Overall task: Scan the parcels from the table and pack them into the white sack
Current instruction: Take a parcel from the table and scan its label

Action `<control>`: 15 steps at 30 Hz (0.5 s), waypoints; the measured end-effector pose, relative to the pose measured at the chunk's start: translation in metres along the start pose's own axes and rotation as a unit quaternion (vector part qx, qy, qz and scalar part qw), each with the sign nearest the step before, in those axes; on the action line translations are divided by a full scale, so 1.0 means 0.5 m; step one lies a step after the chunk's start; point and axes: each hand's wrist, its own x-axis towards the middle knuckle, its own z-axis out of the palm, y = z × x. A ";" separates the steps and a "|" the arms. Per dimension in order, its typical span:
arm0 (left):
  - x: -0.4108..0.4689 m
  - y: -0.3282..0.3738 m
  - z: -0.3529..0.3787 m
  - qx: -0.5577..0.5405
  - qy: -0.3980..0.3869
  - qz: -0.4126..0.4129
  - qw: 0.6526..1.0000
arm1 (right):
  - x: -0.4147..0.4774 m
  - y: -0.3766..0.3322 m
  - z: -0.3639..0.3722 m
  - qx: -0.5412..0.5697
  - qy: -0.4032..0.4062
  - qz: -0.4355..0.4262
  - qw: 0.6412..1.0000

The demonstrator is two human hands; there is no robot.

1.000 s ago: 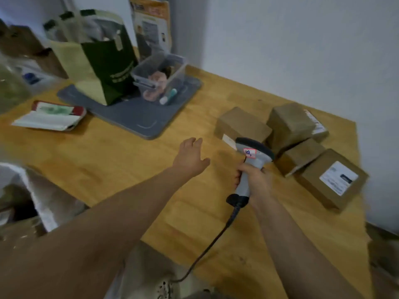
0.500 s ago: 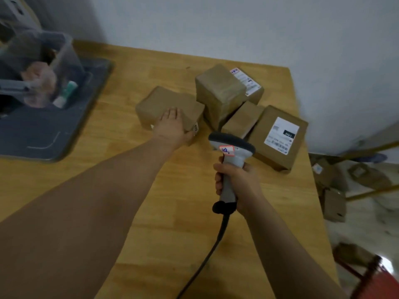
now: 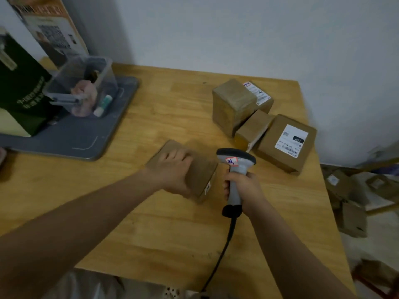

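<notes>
At table (image 3: 172, 229) centre, flat parcel (image 3: 203, 169) is gripped by L hand (image 3: 172, 172) — fingers over its top; scanner (image 3: 236, 157) is clenched by handle in R hand (image 3: 245, 188), just beside parcel.

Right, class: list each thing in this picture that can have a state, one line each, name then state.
Left hand, gripping the near parcel.
Right hand, gripping the scanner.
Scanner, upright, cable attached.
Near parcel, sealed, label on its side.
Tall parcel, sealed, standing.
Small parcel, sealed, touching both neighbours.
Flat parcel, sealed, label up.
Box, on the tray, items inside.
</notes>
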 end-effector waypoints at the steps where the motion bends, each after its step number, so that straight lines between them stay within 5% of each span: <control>1: 0.015 -0.009 -0.018 0.028 -0.061 0.013 0.998 | -0.006 0.001 0.000 0.003 0.004 0.002 1.000; 5: 0.079 -0.014 -0.038 0.134 -0.123 0.035 0.983 | -0.026 0.011 -0.011 0.021 0.011 0.004 1.000; 11: 0.042 -0.018 -0.008 0.138 0.066 0.079 0.985 | -0.046 0.032 -0.027 0.016 0.038 -0.004 0.999; 15: -0.001 -0.043 0.020 0.040 0.065 0.059 0.995 | -0.052 0.037 -0.018 0.021 0.040 -0.005 0.999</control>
